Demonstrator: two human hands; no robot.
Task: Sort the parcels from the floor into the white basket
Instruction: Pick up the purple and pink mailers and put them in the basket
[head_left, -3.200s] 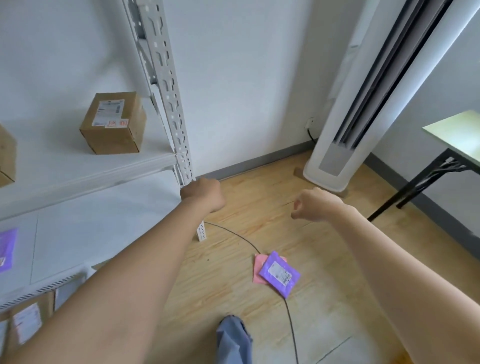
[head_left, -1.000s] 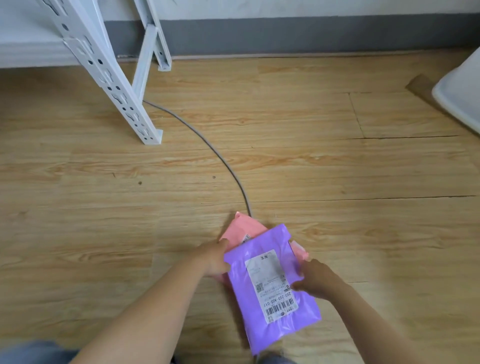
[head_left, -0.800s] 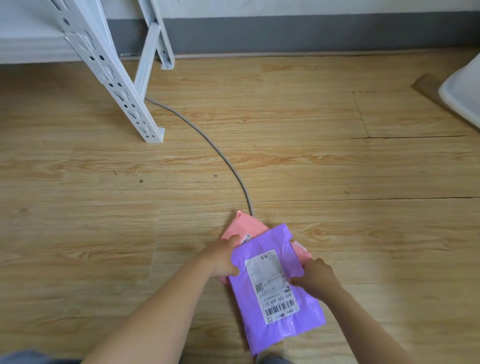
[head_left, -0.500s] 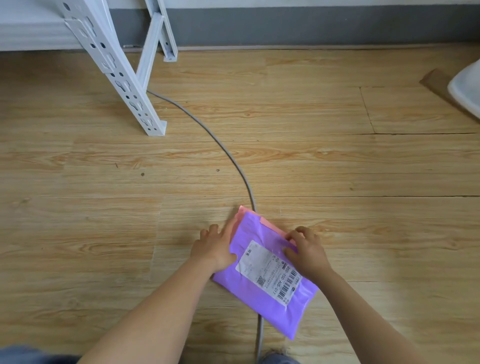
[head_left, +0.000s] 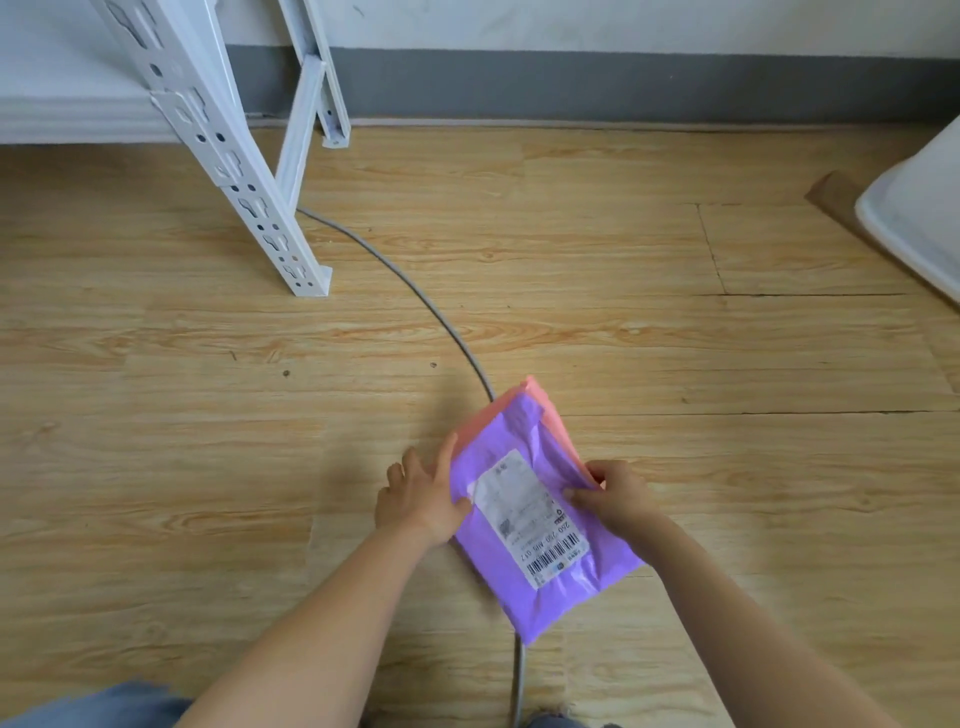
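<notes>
A purple parcel (head_left: 558, 587) with a white barcode label lies stacked on a pink parcel (head_left: 540, 402), of which only the far edge and right rim show. Both sit low over the wooden floor, tilted with the far end up. My left hand (head_left: 423, 496) grips the stack's left edge, thumb on the purple face. My right hand (head_left: 613, 499) pinches the right edge of both parcels. No white basket is in view.
A grey cable (head_left: 415, 296) curves across the wooden floor (head_left: 156, 467) and passes under the parcels. White metal shelf legs (head_left: 249, 171) stand at the upper left. A white appliance base (head_left: 919, 218) sits at the right edge. A grey skirting board (head_left: 623, 83) lines the wall.
I bent down from standing to the floor. Both hands slid the purple parcel square over the pink one, then closed on the stack's two sides and tilted it up.
</notes>
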